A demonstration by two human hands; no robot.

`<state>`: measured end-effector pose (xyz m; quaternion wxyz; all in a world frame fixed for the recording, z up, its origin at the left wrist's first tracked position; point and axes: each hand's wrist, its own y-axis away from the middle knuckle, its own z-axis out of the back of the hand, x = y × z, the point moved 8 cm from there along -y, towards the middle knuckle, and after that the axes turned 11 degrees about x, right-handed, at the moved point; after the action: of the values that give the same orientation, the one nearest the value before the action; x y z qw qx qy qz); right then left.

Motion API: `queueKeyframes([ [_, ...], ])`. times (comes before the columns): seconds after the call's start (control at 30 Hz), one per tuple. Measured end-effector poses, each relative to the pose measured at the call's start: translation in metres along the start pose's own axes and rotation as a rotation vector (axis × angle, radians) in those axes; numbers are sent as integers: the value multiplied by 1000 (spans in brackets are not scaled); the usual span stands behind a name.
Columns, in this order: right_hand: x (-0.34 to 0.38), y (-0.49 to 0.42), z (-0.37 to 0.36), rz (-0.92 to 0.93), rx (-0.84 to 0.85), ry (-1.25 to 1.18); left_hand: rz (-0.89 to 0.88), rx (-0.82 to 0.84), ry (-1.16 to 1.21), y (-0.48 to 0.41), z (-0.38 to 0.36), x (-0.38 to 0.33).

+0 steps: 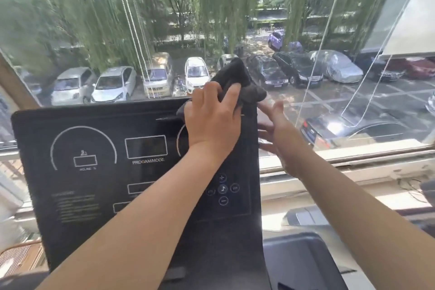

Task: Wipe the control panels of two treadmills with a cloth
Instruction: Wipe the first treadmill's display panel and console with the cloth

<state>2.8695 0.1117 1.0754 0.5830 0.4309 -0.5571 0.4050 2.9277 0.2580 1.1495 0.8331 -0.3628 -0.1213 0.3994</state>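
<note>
A black treadmill control panel (94, 143) with white dial outlines and round buttons fills the lower left of the view. My left hand (211, 117) presses a dark grey cloth (237, 77) against the panel's top right corner, and part of the cloth sticks up above the top edge. My right hand (275, 129) hovers just past the panel's right edge with its fingers spread and nothing in it; it is blurred. My left forearm hides the panel's lower middle.
A large window stands right behind the panel, with a white sill (353, 155) to the right. Blind cords (134, 30) hang at the upper left. A dark grey moulded treadmill part (301, 261) lies at the lower right.
</note>
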Motion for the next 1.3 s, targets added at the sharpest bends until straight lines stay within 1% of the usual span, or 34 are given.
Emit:
queueKeyframes([
  [0.07,-15,5,9,-26,-83,-118,-85,8,-10,15,-11,-26],
  [0.13,-33,16,18,-83,-193,-162,-223,60,-35,45,-29,-50],
  [0.17,-45,22,22,-116,-249,-165,-274,98,-46,64,-40,-58],
  [0.23,-70,35,31,-163,-334,-134,-319,174,-28,104,-59,-66],
  [0.3,-87,49,33,-190,-378,-49,-364,254,0,148,-77,-69],
  [0.37,-98,58,26,-213,-350,64,-457,333,-2,192,-91,-69],
  [0.43,-107,61,13,-226,-277,127,-568,398,7,221,-95,-67],
  [0.5,-112,61,-1,-238,-212,150,-664,439,-6,227,-90,-57],
  [0.57,-113,63,-8,-222,-203,178,-723,412,-48,213,-78,-38],
  [0.63,-107,67,-8,-165,-243,192,-667,310,-79,180,-53,-8],
  [0.67,-102,71,-7,-133,-273,215,-598,237,-91,159,-37,11],
  [0.73,-92,79,-8,-73,-343,271,-402,108,-114,119,-3,55],
  [0.83,-80,96,-22,5,-423,311,-67,34,-119,94,32,117],
  [0.87,-79,103,-32,26,-415,304,5,25,-115,100,34,127],
  [0.9,-80,109,-42,46,-398,288,40,24,-111,111,32,132],
  [0.97,-87,122,-63,64,-358,255,18,56,-78,141,20,128],
  [1.03,-103,131,-84,46,-322,237,-74,116,-33,175,6,118],
  [1.1,-123,138,-102,-7,-284,212,-182,188,-10,211,-7,106],
  [1.17,-138,146,-117,-54,-255,188,-252,257,11,240,-15,96],
  [1.3,-154,173,-137,-171,-247,145,-269,408,53,268,-29,86],
])
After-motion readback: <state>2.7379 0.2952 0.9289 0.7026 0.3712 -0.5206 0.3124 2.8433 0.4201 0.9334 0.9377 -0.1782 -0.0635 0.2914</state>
